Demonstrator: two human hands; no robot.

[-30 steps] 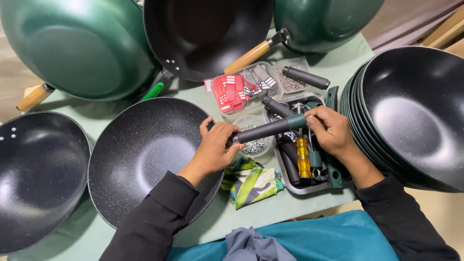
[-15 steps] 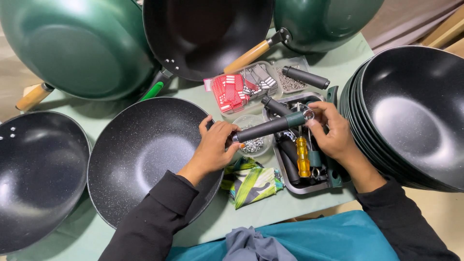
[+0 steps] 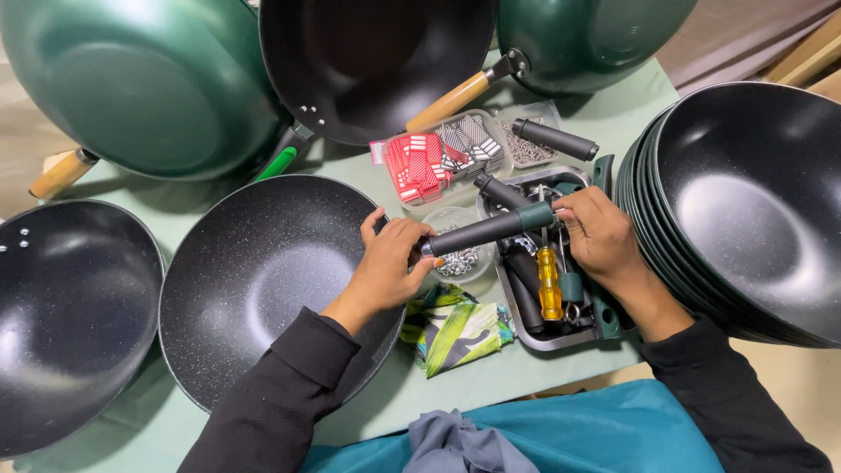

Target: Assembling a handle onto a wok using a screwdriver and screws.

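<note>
Two bare hands are fitting a dark cylindrical pan handle (image 3: 491, 229) to a black speckled wok (image 3: 272, 285).

The left hand (image 3: 390, 267) is gripping the wok's rim; the right hand (image 3: 600, 236) is clasping the handle's green-collared far end above a metal tray (image 3: 561, 337) holding a yellow-handled screwdriver (image 3: 549, 280).

**A Green Table in a Bright Room**

A flat table with a pale green cloth (image 3: 639, 92) fills most of the view. Soft, even light falls on it from above. A smooth tan floor (image 3: 17, 140) shows at the far left. At the top right corner sits a dull brown surface (image 3: 745, 39) beside light wooden boards (image 3: 810, 66).
</note>
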